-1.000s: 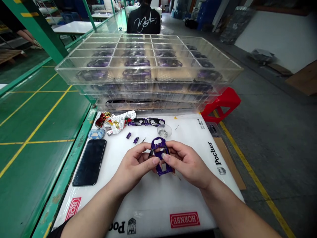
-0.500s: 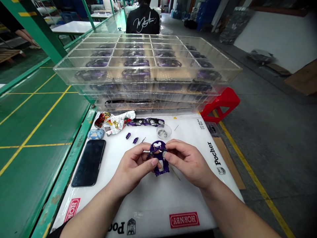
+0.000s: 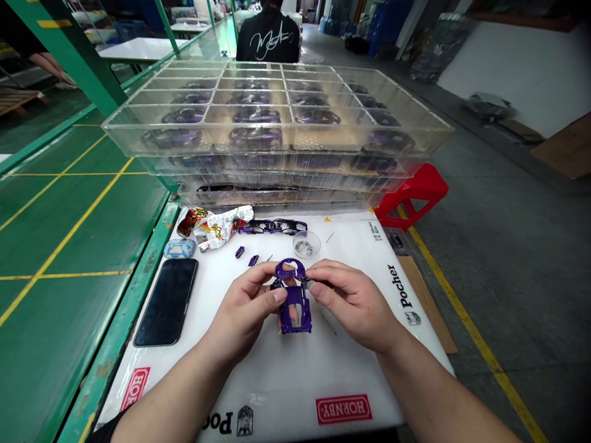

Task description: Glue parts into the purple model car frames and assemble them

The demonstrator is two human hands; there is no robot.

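A purple model car body [image 3: 294, 301] is held above the white work surface, its rounded end pointing away from me. My left hand [image 3: 247, 307] grips its left side, thumb on top and fingers partly hidden beneath. At the upper right side of the body, my right hand [image 3: 353, 301] pinches it between thumb and fingertips. Two small purple parts [image 3: 239, 252] lie beyond my left hand. A round clear dish [image 3: 306, 245] with small pieces sits beyond the car body. More purple car frames [image 3: 272, 226] rest near the trays.
Stacked clear compartment trays [image 3: 277, 132] of purple bodies stand at the back. A phone [image 3: 166, 303], a blue-and-white item [image 3: 179, 248] and a crumpled wrapper [image 3: 219, 229] lie left. A red stand [image 3: 415, 197] is right; a person [image 3: 268, 37] sits beyond.
The purple car body has turned and tilted so more of its outer top shows, and it sits slightly further left. Both hands still hold it, with their fingers slightly shifted.
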